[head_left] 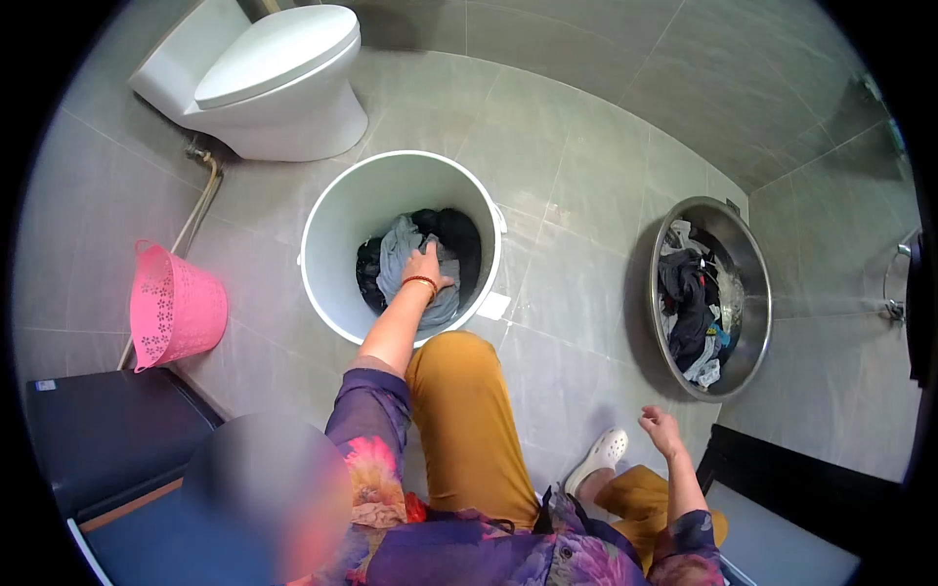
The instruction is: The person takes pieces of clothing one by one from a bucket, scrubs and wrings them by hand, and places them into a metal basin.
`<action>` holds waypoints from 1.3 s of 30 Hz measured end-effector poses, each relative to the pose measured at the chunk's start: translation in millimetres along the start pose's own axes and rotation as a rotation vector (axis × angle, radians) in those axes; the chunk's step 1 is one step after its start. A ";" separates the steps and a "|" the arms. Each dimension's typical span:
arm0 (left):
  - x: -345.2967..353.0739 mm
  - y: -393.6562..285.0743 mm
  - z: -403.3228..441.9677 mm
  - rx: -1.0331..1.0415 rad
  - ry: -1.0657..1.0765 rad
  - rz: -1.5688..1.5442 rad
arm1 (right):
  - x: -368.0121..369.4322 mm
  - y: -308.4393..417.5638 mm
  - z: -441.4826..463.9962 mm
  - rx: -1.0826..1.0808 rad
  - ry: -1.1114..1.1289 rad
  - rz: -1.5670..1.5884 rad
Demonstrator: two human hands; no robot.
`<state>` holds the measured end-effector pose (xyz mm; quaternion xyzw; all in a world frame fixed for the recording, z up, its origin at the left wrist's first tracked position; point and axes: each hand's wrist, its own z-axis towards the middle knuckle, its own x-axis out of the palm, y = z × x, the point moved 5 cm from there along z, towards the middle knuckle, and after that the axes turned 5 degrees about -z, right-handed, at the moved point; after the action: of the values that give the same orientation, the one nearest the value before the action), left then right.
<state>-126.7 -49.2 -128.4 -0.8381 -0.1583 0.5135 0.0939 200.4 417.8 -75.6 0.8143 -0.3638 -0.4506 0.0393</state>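
My left hand [425,269] reaches down into a large white bucket [327,210] and grips a grey garment [399,252], with the thumb out to the side. Dark clothes [454,234] lie around and beneath the grey cloth. Part of my fingers is hidden in the folds. A bracelet circles my left wrist. My right hand [660,430] hangs in the air over the floor, below the metal basin, its fingers loosely bent and apart with nothing in them. That oval metal basin [757,293] holds several wet-looking clothes [689,293], dark and light.
A pink perforated basket [186,308] stands at the left wall, near a pipe. The white toilet [293,98] is at the upper left. A dark cabinet [117,430] sits at the lower left. Tiled floor [567,283] lies between bucket and basin.
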 end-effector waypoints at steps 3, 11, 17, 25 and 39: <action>9.8 0.3 1.9 -0.073 0.021 -0.019 | 15.1 10.1 -0.6 0.014 0.037 -0.007; -13.6 39.1 16.2 0.094 -0.116 -0.333 | 15.8 28.8 3.0 -0.100 0.006 0.000; -159.7 -1.7 -40.7 0.430 -0.073 -1.055 | 17.6 10.7 2.1 -0.094 0.009 0.171; -372.3 -142.3 -129.0 0.864 -0.211 -1.431 | 28.4 36.7 8.7 -0.050 0.124 0.598; -254.8 -312.6 -199.0 1.068 0.221 -1.739 | -54.8 178.6 36.6 -0.211 0.490 1.727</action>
<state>-110.0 151.1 273.9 -0.3248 -0.4522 0.1913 0.8083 55.0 331.1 11.4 0.3229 -0.7866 -0.1094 0.5148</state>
